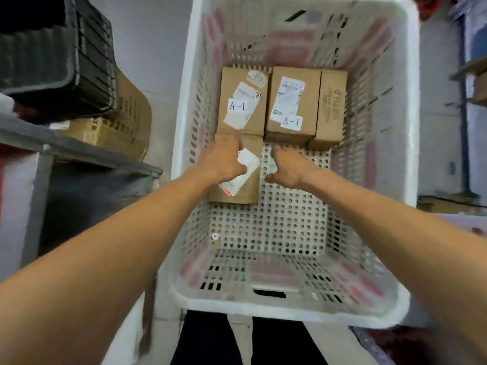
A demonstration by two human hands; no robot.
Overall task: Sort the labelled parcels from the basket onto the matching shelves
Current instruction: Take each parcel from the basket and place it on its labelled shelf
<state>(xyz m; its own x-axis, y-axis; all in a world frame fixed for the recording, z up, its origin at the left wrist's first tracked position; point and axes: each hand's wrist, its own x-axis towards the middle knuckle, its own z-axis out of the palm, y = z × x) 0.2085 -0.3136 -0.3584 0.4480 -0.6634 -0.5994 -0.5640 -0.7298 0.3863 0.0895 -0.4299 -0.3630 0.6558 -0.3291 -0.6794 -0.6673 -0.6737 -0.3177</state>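
A white perforated basket (411, 159) stands in front of me with several brown cardboard parcels at its far end. Two of them, one on the left (243, 101) and one beside it on the right (291, 104), carry white labels reading A-1. A plain brown box (330, 106) leans against the right one. A nearer parcel (249, 185) lies at the basket's left side. My left hand (225, 160) rests on top of it, fingers spread over its white label. My right hand (288, 167) hovers just right of that parcel, fingers apart, holding nothing.
A grey metal shelf (79, 151) runs along the left, with a black crate (52, 54) and cardboard boxes (123, 119) on it. More shelving and boxes (474, 80) show blurred at the right edge. My dark trouser legs (210, 341) are below the basket.
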